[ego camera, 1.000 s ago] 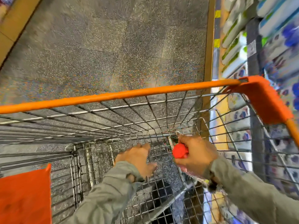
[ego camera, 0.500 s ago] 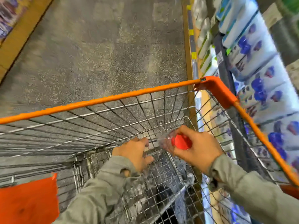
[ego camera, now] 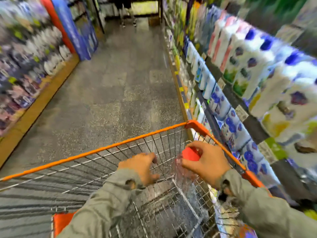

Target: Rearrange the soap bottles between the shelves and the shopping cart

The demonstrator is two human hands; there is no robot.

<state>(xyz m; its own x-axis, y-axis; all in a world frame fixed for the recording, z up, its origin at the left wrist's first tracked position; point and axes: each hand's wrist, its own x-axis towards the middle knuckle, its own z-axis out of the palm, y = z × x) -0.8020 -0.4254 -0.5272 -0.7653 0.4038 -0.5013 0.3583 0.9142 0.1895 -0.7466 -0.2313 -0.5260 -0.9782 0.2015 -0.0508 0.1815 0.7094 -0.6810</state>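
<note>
Your right fingers (ego camera: pixel 194 144) are curled over the red cap (ego camera: pixel 190 154) of a clear soap bottle (ego camera: pixel 182 172), with the thumb pressed against the cap's near side, so your right hand (ego camera: pixel 208 163) grips the bottle by its top. The bottle hangs below the hand, inside the shopping cart (ego camera: pixel 103 148), close to its front right corner and just beside the right wire wall. Blur hides whether its base touches the cart's wire.

Your left fingers (ego camera: pixel 151 156) are loosely bent and a little apart, with nothing between them. Your left hand (ego camera: pixel 142 167) hovers over the middle of the cart, near the bottle but apart from it. Grey-green sleeves (ego camera: pixel 106 203) cover both arms down to the wrists.

The cart has an orange rim, and an orange flap (ego camera: pixel 62 222) shows at its near left end. It stands on a speckled grey floor (ego camera: pixel 111 83), right beside the shelves (ego camera: pixel 240 79) on your right, which are packed with white bottles and packs. More shelves (ego camera: pixel 25 57) line the aisle's left side, too blurred to read.
</note>
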